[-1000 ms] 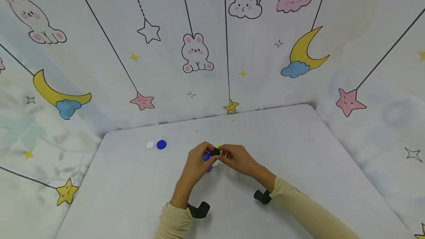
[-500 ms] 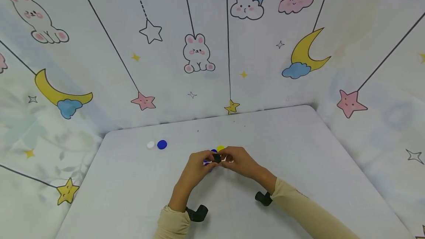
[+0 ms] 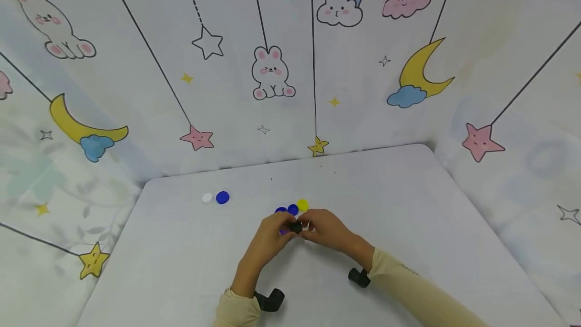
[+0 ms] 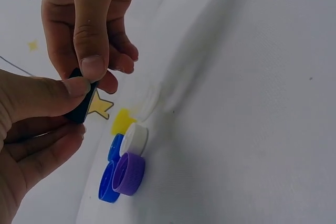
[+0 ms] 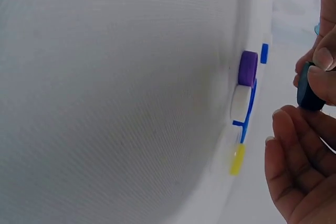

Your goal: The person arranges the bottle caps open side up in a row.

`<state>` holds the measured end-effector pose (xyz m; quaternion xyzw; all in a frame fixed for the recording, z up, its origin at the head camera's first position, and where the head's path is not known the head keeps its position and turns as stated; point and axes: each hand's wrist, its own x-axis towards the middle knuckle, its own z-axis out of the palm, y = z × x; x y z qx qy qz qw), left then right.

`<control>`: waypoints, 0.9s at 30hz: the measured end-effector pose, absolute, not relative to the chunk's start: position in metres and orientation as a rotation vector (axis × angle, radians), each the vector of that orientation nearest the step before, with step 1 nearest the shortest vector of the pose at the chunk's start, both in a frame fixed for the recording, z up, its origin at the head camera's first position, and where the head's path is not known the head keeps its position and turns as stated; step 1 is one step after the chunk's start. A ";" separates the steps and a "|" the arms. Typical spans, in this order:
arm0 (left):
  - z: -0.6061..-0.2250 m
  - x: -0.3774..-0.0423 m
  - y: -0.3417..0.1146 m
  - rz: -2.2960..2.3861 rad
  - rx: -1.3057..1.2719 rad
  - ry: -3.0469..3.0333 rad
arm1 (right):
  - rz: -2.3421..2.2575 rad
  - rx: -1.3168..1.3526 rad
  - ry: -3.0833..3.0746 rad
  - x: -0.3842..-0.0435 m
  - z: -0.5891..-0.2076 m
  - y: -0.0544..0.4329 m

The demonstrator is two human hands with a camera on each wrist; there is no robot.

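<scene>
Between my two hands, raised above the table, is a small dark bottle cap, almost black. My left hand pinches it between thumb and fingers. From the other side, my right hand also pinches it with thumb and fingertips. In the left wrist view the dark cap is tilted, its face partly covered by the thumbs. Beyond the hands lies a cluster of caps: yellow, blue, a second blue, a purple cap, a white cap and a pale translucent cap.
A white cap and a blue cap lie apart at the table's far left. The white-covered table meets a patterned cloth backdrop behind and at both sides. Each wrist carries a black camera mount.
Both hands have moved slightly toward the body with the dark cap, which has turned between the fingers. More of the yellow and blue caps behind now shows.
</scene>
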<state>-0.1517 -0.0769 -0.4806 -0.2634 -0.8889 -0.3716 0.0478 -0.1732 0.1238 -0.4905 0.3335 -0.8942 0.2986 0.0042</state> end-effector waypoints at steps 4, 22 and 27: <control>-0.486 -0.149 -0.078 -1.099 -0.794 -2.719 | 0.901 1.060 -2.807 -0.171 -0.494 0.121; -0.511 -0.138 -0.085 -0.965 -0.799 -2.733 | 0.773 1.118 -2.865 -0.162 -0.508 0.108; -0.513 -0.137 -0.087 -0.914 -0.796 -2.754 | 0.761 1.132 -2.885 -0.163 -0.511 0.105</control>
